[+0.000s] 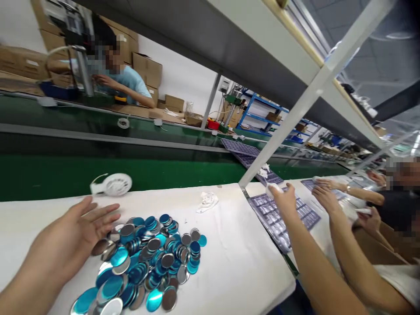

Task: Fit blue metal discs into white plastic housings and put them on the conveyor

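My left hand (74, 238) is held with palm turned to the right and fingers apart, at the upper left edge of a heap of round metal discs (152, 245). Nothing shows in its grasp; whether its fingertips touch the discs I cannot tell. Some discs show shiny blue faces, others bare silver-grey ones, lying flat, tilted or stacked on edge. Beyond my fingers, a white round slotted part (117, 184) with a handle-like end and a thin wire rests near the cloth's far edge. My right hand is out of view.
A crumpled white scrap (208, 201) lies on the white cloth (243, 245). Past the post (288, 113), a co-worker's hands (285, 199) reach over a purple-grey compartment tray (310, 216). A green conveyor belt (170, 168) runs behind. Another person (131, 81) sits across it; a shelf (197, 48) hangs overhead.
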A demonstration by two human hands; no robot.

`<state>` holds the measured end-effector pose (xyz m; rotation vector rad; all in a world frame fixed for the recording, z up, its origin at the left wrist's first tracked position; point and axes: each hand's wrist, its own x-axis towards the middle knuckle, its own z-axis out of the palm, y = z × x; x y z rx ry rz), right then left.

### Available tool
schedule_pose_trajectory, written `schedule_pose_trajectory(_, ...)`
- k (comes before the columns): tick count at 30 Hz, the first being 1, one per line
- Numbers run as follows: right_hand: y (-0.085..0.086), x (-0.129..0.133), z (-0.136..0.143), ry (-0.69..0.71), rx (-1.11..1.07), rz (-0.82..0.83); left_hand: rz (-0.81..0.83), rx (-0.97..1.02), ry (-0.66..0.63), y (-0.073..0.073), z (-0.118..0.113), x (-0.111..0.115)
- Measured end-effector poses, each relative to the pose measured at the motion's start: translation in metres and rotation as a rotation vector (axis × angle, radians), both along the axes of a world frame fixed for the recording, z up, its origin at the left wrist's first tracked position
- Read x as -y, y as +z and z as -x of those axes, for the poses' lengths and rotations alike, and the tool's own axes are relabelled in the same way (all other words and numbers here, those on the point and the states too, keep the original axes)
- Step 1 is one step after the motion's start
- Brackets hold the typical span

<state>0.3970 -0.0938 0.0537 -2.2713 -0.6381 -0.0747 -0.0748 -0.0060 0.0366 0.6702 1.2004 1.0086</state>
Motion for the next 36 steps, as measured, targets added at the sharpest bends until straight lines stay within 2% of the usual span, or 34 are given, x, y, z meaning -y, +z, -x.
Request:
schedule_pose_trajectory(2, -0.005, 0.007, 0.05, 0.223, -0.07, -0.054, -0.136, -0.019, 0.047, 0.01, -0.01, 0.015)
schedule_pose_trajectory(4, -0.009, 0.013, 0.112, 0.531, -0.161, -0.11, -0.234, 0.008, -0.063, 0.015, -0.023, 0.033)
schedule_pose_trajectory(5, -0.01, 0.014, 0.144, 0.824, -0.278, -0.195, -0.215, 0.06, -0.16, 0.015, -0.03, 0.042)
schedule_pose_trajectory(6, -0.01, 0.013, 0.173, 1.051, -0.373, -0.252, -0.164, 0.139, -0.26, 0.014, -0.037, 0.051)
schedule_pose_trajectory(7, -0.01, 0.012, 0.199, 1.19, -0.406, -0.275, -0.103, 0.245, -0.33, 0.013, -0.044, 0.059)
schedule_pose_trajectory(9, -0.007, 0.006, 0.232, 1.336, -0.37, -0.251, -0.014, 0.436, -0.369, 0.009, -0.054, 0.071)
schedule_pose_trajectory(10, -0.005, 0.003, 0.238, 1.363, -0.327, -0.225, 0.007, 0.485, -0.365, 0.007, -0.056, 0.073)
schedule_pose_trajectory(12, -0.002, -0.004, 0.23, 1.377, -0.227, -0.128, 0.018, 0.496, -0.339, 0.003, -0.057, 0.074)
schedule_pose_trajectory(13, 0.0, -0.007, 0.219, 1.396, -0.162, -0.024, 0.018, 0.481, -0.317, 0.001, -0.056, 0.072)
schedule_pose_trajectory(16, 0.001, -0.014, 0.183, 1.508, 0.043, 0.435, 0.024, 0.463, -0.242, -0.003, -0.05, 0.064)
schedule_pose_trajectory(18, -0.004, -0.017, 0.169, 1.576, 0.11, 0.627, 0.035, 0.455, -0.212, -0.004, -0.049, 0.062)
schedule_pose_trajectory(23, -0.02, -0.024, 0.17, 1.58, 0.091, 0.658, 0.037, 0.416, -0.23, -0.004, -0.051, 0.062)
schedule_pose_trajectory(31, -0.018, -0.027, 0.172, 1.503, 0.033, 0.634, -0.008, 0.377, -0.288, -0.005, -0.052, 0.065)
schedule_pose_trajectory(36, -0.026, -0.027, 0.169, 1.445, -0.028, 0.611, -0.023, 0.335, -0.33, -0.004, -0.053, 0.068)
